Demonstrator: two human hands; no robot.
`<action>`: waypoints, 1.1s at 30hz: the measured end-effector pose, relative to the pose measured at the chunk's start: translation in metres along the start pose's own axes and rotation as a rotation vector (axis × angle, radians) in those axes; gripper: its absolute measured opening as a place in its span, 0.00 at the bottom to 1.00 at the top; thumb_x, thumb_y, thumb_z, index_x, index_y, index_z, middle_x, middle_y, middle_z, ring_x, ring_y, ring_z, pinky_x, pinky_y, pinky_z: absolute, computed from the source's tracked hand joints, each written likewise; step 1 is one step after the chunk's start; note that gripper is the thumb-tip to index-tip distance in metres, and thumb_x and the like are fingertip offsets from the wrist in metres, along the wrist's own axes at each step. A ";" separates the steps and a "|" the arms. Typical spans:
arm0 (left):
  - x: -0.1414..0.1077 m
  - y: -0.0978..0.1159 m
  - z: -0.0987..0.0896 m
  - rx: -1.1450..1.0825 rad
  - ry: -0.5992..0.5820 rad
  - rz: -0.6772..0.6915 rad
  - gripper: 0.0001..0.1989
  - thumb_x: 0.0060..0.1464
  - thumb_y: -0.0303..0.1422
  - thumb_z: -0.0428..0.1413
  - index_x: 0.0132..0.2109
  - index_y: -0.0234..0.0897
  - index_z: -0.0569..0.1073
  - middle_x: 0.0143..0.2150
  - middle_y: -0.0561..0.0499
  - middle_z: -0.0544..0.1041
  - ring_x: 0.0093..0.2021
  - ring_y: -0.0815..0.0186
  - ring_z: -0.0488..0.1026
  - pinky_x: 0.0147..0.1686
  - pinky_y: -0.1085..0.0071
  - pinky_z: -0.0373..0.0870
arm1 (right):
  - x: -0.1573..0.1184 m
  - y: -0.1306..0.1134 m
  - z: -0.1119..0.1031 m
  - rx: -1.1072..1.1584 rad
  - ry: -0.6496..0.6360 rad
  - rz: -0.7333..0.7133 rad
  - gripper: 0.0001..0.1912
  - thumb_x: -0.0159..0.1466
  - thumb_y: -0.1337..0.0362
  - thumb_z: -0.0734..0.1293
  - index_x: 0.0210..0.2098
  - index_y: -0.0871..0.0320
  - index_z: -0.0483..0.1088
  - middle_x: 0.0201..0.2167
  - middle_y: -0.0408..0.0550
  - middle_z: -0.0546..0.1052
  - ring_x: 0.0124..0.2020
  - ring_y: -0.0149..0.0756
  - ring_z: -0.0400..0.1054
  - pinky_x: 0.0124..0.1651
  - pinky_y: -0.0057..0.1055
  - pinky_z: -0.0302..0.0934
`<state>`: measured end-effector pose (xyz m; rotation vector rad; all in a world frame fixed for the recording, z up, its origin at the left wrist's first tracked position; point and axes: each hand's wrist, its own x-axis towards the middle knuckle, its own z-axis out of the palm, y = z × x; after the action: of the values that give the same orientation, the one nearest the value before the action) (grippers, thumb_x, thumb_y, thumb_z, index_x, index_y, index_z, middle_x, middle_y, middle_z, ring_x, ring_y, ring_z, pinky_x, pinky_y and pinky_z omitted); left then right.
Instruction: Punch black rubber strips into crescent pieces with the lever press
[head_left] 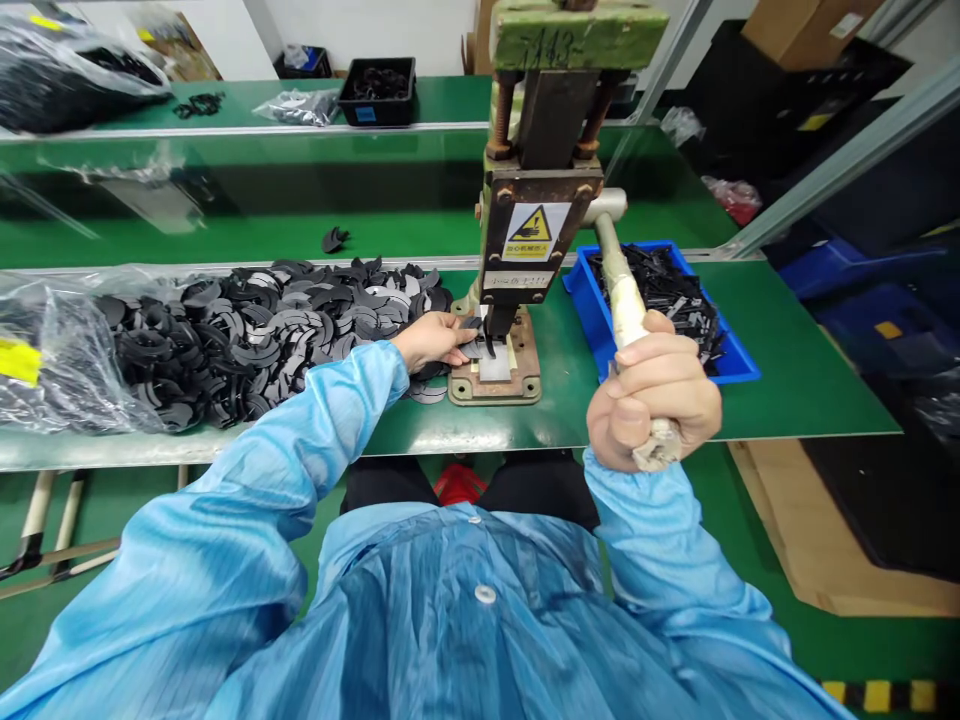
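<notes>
My right hand (652, 400) is wrapped round the taped lever handle (622, 285) of a green hand press (544, 230). The lever slopes down from the press's right side toward me. At the press base (531, 365), my left hand (435, 342) pinches a curved black plastic piece (471, 345) under the ram. Its fingertips are at the left edge of a small metal plate (495, 362) on that base. Directly left of the hand spreads a big pile of similar curved black pieces (300, 325). Part of the pinched piece is hidden by my fingers.
A blue bin (742, 365) of thin black parts stands right of the press. Clear plastic bags (60, 350) lie at the left. One loose curved piece (335, 239) lies behind the pile. A black tray (409, 95) sits on the back shelf.
</notes>
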<state>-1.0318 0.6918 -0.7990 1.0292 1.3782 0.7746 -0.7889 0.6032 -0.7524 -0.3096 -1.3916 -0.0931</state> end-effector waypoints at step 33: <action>-0.149 -0.044 -0.018 0.096 0.027 0.499 0.23 0.59 0.52 0.69 0.42 0.39 0.72 0.36 0.50 0.78 0.33 0.65 0.77 0.33 0.68 0.76 | -0.093 -0.030 0.014 0.024 -0.639 0.676 0.09 0.70 0.52 0.72 0.45 0.48 0.78 0.42 0.47 0.85 0.44 0.42 0.81 0.51 0.43 0.75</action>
<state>-1.0671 0.5412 -0.7778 1.4715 1.1997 1.0950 -0.8266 0.5678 -0.8361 -0.8225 -1.8362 0.6278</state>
